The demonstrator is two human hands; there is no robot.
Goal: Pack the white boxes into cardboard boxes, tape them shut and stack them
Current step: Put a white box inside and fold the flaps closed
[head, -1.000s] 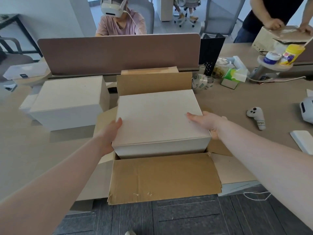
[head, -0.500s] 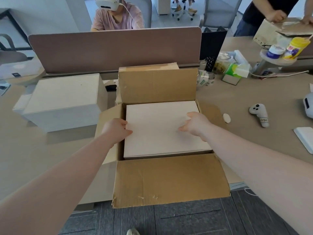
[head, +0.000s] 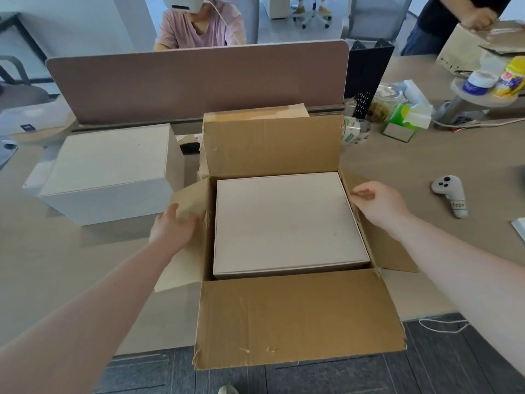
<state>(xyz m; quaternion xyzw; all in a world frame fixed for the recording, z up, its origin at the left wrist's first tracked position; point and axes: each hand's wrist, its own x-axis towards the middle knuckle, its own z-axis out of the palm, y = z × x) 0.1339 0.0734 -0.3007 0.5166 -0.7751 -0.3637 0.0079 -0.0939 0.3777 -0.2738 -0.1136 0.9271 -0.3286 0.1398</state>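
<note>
Cardboard box (head: pixel 287 317): brown corrugated carton on the tabletop (head: pixel 426 166), four flaps spread open, edges frayed, near flap creased and scuffed
Packed white box (head: pixel 287 223): flat, rectangular, matte and smooth, lying sunk inside the carton, filling it almost wall to wall
Left hand (head: pixel 173 228): grip curled round the edge of the left side flap (head: pixel 189 200), fingers hidden under it
Right hand (head: pixel 380 206): grip loosely curled, fingertips at the top edge of the right side flap (head: pixel 389 251)
Second white box (head: pixel 110 172): blocky, plain, standing left of the carton, apart from it
Tape rolls (head: pixel 353 132): clear, glossy, beyond the carton's far right corner
Controller (head: pixel 451 194): pale rounded plastic, right of the carton
</note>
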